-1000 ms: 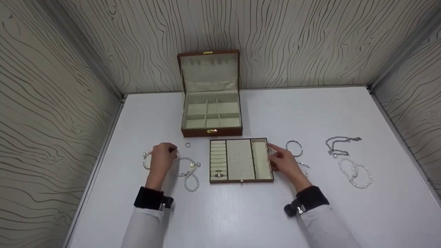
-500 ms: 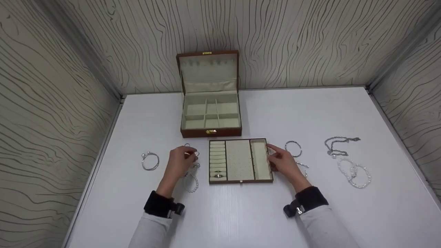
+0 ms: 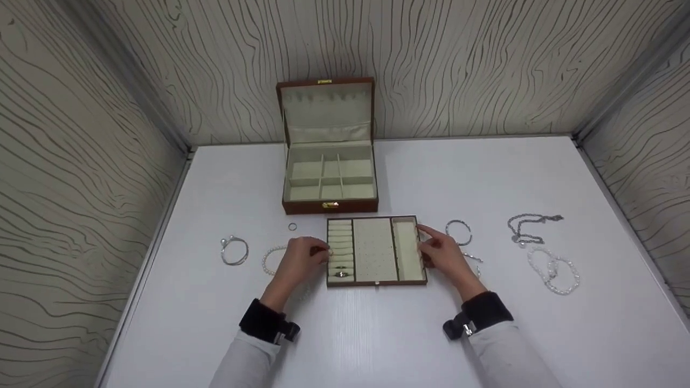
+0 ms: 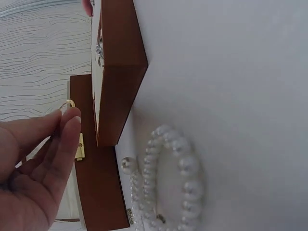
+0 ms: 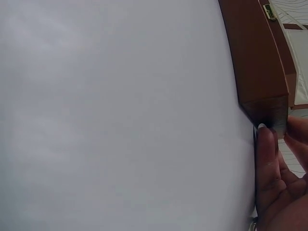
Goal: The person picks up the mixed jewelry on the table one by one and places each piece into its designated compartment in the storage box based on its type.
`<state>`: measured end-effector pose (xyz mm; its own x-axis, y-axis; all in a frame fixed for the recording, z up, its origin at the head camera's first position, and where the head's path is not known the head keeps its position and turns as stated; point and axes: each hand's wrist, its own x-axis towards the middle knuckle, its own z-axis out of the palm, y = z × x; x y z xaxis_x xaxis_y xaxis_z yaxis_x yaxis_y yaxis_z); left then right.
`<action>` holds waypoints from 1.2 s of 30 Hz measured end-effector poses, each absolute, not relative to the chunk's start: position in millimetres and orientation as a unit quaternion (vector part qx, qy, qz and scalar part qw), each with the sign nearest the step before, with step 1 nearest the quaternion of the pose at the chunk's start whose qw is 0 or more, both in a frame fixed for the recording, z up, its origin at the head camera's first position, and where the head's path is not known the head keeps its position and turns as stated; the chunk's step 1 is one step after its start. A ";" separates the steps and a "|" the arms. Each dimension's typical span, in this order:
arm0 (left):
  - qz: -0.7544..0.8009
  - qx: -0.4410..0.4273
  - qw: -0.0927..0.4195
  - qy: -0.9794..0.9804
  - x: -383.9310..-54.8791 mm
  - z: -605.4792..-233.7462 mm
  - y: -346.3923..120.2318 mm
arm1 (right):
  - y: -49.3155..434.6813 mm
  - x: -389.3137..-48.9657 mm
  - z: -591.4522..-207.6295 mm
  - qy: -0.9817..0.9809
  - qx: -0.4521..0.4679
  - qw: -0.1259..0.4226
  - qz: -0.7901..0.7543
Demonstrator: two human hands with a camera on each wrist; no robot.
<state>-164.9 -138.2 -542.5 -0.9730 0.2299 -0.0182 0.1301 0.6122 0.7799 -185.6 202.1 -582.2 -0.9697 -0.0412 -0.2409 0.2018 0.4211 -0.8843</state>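
My left hand (image 3: 299, 260) pinches a thin gold ring (image 4: 70, 102) between thumb and fingertips, at the left rim of the jewelry tray (image 3: 372, 250). Ridged ring rolls (image 3: 340, 242) fill the tray's left section, and a silver ring (image 3: 342, 274) sits low among them. With its fingers at the tray's right edge, my right hand (image 3: 446, 257) holds the tray by that side. Under the left forearm lies a pearl bracelet (image 4: 185, 168), partly hidden in the head view. A small ring (image 3: 292, 227) is on the table just beyond the left hand.
Behind the tray stands an open brown jewelry box (image 3: 330, 207) with divided compartments. A silver bangle (image 3: 234, 251) lies far left. Right of the tray are another bangle (image 3: 459, 233), a silver chain (image 3: 531, 217) and a clear beaded strand (image 3: 566, 291).
My left hand has moved right from beside the left bangle to the tray's left rim, carrying the gold ring. The right hand has stayed at the tray's right edge.
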 end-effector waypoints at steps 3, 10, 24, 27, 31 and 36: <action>0.415 0.107 0.054 0.902 -164.3 -544.5 -133.6 | 202.2 -185.1 -582.8 0.837 0.042 0.109 -0.534; 0.384 0.132 0.043 0.913 -163.9 -550.5 -123.8 | 199.8 -179.7 -571.5 0.836 0.034 0.111 -0.536; 0.365 0.158 0.031 0.917 -164.1 -555.4 -118.7 | 203.6 -181.8 -582.1 0.833 0.031 0.109 -0.541; 0.358 0.172 0.020 0.918 -163.1 -556.4 -118.1 | 203.5 -181.9 -582.0 0.834 0.032 0.110 -0.540; 0.354 0.179 0.013 0.918 -162.5 -557.7 -116.9 | 203.3 -182.1 -582.5 0.834 0.032 0.107 -0.541; 0.355 0.176 0.018 0.918 -162.4 -559.2 -115.5 | 203.8 -182.8 -583.7 0.836 0.031 0.105 -0.538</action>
